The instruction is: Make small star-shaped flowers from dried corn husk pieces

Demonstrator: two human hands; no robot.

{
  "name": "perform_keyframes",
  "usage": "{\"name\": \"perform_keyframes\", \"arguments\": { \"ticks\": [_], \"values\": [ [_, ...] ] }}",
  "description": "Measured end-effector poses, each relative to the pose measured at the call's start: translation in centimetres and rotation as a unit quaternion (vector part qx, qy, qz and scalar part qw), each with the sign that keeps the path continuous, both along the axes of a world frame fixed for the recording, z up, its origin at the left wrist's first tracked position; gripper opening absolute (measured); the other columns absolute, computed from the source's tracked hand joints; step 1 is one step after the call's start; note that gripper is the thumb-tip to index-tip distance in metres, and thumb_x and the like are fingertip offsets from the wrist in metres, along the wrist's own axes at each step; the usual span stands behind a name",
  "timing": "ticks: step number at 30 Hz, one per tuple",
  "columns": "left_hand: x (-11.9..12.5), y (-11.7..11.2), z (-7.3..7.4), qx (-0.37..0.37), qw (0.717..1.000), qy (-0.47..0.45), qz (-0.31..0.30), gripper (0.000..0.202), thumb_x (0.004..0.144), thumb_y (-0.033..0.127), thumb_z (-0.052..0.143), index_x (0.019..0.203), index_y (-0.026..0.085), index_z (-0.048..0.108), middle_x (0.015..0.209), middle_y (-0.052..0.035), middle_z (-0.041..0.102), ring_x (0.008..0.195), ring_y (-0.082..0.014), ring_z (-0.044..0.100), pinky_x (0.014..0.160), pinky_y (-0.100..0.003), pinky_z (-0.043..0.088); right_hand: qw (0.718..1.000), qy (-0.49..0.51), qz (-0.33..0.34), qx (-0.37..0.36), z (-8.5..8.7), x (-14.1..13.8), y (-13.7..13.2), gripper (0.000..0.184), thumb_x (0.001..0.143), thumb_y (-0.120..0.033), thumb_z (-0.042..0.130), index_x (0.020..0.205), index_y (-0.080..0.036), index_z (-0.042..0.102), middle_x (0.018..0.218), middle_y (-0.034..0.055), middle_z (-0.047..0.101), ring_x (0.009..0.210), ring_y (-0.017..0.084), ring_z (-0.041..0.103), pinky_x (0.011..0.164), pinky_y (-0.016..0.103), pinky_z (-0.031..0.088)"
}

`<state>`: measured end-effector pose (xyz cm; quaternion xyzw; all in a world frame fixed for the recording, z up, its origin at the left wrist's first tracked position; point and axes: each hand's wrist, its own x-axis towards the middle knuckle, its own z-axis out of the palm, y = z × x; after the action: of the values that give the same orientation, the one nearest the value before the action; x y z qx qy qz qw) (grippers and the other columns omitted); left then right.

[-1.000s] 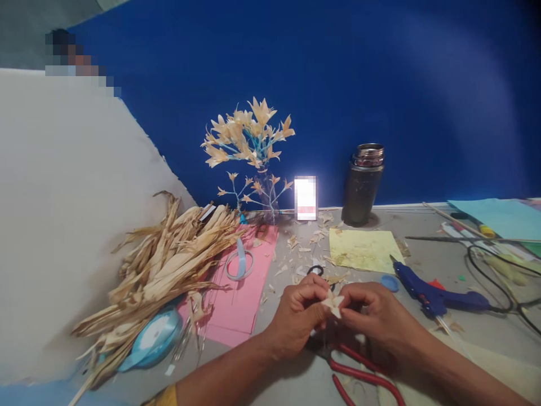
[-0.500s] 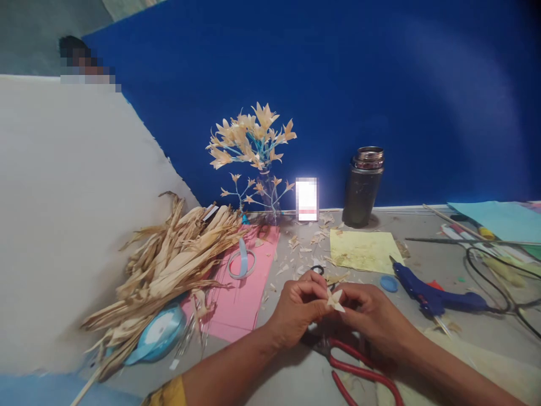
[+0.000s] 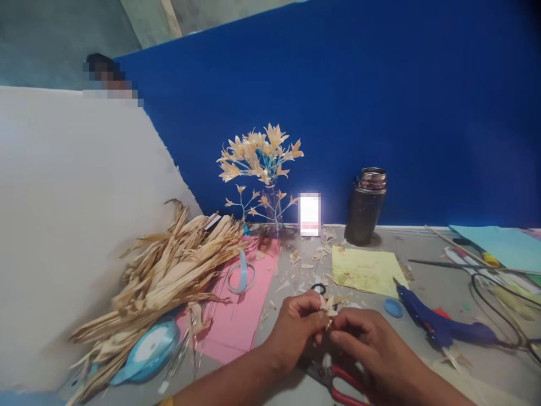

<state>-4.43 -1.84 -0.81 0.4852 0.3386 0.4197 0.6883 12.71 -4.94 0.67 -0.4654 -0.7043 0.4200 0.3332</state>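
A small pale corn husk flower with pointed petals stands upright between my two hands. The thumb and fingers of my left hand pinch it low down from the left. From the right, my right hand closes thumb and fingertips at its base, where the exact grip is partly hidden. Beneath my hands lie red-handled scissors, partly covered by them. A black ring-shaped handle shows just behind my fingers.
Dried corn husks and blue ribbon lie left, beside pink paper. Behind stand finished flowers and a dark flask. A blue glue gun with its cord lies right, near yellow paper.
The flower has turned from facing the camera to upright, and its petals now point up. My right fingers have shifted lower at its base. The whole view has tilted slightly.
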Motion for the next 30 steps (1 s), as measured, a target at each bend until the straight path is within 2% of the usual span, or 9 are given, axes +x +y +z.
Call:
{"name": "perform_keyframes", "arguments": {
  "ticks": [2, 9, 15, 22, 24, 26, 28, 30],
  "values": [
    [0.0, 0.3, -0.2, 0.002, 1.0, -0.002, 0.022, 0.038, 0.071, 0.046, 0.083, 0.065, 0.012, 0.068, 0.064, 0.003, 0.051, 0.044, -0.0032, 0.04, 0.046, -0.021, 0.026, 1.0, -0.021, -0.012, -0.005, -0.3, 0.1, 0.0, 0.02, 0.086, -0.03, 0.058, 0.073, -0.02, 0.069, 0.073, 0.0027, 0.074, 0.07, 0.02, 0.066, 0.066, 0.028, 0.047],
    [-0.7, 0.7, 1.0, 0.059, 0.996, 0.006, 0.074, 0.033, 0.066, 0.042, 0.087, 0.061, 0.012, 0.073, 0.083, -0.0018, 0.053, 0.052, -0.0036, 0.043, 0.045, -0.021, 0.027, 0.997, -0.072, -0.006, -0.007, -0.7, 0.5, -0.1, 0.024, 0.089, -0.035, 0.054, 0.073, -0.02, 0.066, 0.071, 0.0031, 0.07, 0.069, 0.021, 0.064, 0.064, 0.029, 0.047],
    [-1.1, 0.9, 1.3, 0.076, 0.992, 0.007, 0.101, 0.016, 0.068, 0.026, 0.084, 0.062, 0.014, 0.074, 0.08, -0.0007, 0.056, 0.052, -0.0039, 0.043, 0.044, -0.02, 0.031, 0.996, -0.083, -0.01, -0.008, -1.1, 0.8, 0.1, 0.023, 0.09, -0.032, 0.055, 0.074, -0.02, 0.066, 0.072, 0.0021, 0.071, 0.07, 0.02, 0.065, 0.064, 0.027, 0.046],
    [-1.5, 1.3, 1.4, 0.107, 0.988, 0.015, 0.108, 0.008, 0.066, 0.02, 0.082, 0.063, 0.016, 0.076, 0.079, -0.0024, 0.06, 0.056, -0.0075, 0.048, 0.049, -0.021, 0.036, 0.996, -0.091, -0.006, 0.013, -1.8, 1.0, 0.2, 0.022, 0.091, -0.03, 0.058, 0.074, -0.021, 0.067, 0.069, -0.0001, 0.071, 0.066, 0.018, 0.065, 0.062, 0.026, 0.048],
    [-1.5, 1.4, 1.4, 0.133, 0.984, 0.029, 0.113, 0.005, 0.068, 0.02, 0.081, 0.066, 0.017, 0.077, 0.078, -0.0033, 0.06, 0.062, -0.0102, 0.051, 0.053, -0.022, 0.038, 0.994, -0.087, -0.015, 0.066, -1.6, 1.1, 0.2, 0.023, 0.094, -0.029, 0.057, 0.074, -0.022, 0.066, 0.067, -0.0013, 0.07, 0.063, 0.017, 0.065, 0.061, 0.026, 0.048],
    [-1.5, 1.3, 1.3, 0.154, 0.981, 0.046, 0.111, 0.003, 0.07, 0.02, 0.08, 0.068, 0.018, 0.078, 0.079, -0.004, 0.06, 0.069, -0.0128, 0.054, 0.057, -0.023, 0.04, 0.98, -0.075, -0.058, 0.174, -1.3, 1.1, 0.0, 0.02, 0.096, -0.028, 0.057, 0.079, -0.023, 0.066, 0.072, -0.0011, 0.071, 0.065, 0.016, 0.066, 0.063, 0.025, 0.049],
    [-1.4, 1.1, 1.1, 0.154, 0.982, 0.053, 0.1, 0.003, 0.07, 0.019, 0.08, 0.069, 0.018, 0.079, 0.079, -0.0043, 0.06, 0.074, -0.0146, 0.055, 0.061, -0.024, 0.041, 0.943, -0.066, -0.111, 0.305, -0.9, 1.1, -0.3, 0.01, 0.095, -0.028, 0.062, 0.088, -0.023, 0.067, 0.081, 0.0005, 0.072, 0.068, 0.015, 0.067, 0.066, 0.024, 0.051],
    [-1.1, 0.7, 0.8, 0.136, 0.986, 0.05, 0.081, 0.003, 0.07, 0.019, 0.081, 0.068, 0.018, 0.078, 0.078, -0.0042, 0.06, 0.076, -0.0155, 0.056, 0.064, -0.025, 0.041, 0.903, -0.073, -0.142, 0.4, -0.6, 1.1, -0.7, 0.004, 0.094, -0.026, 0.065, 0.095, -0.023, 0.067, 0.087, 0.0031, 0.07, 0.072, 0.016, 0.066, 0.068, 0.024, 0.052]
  ]
}}
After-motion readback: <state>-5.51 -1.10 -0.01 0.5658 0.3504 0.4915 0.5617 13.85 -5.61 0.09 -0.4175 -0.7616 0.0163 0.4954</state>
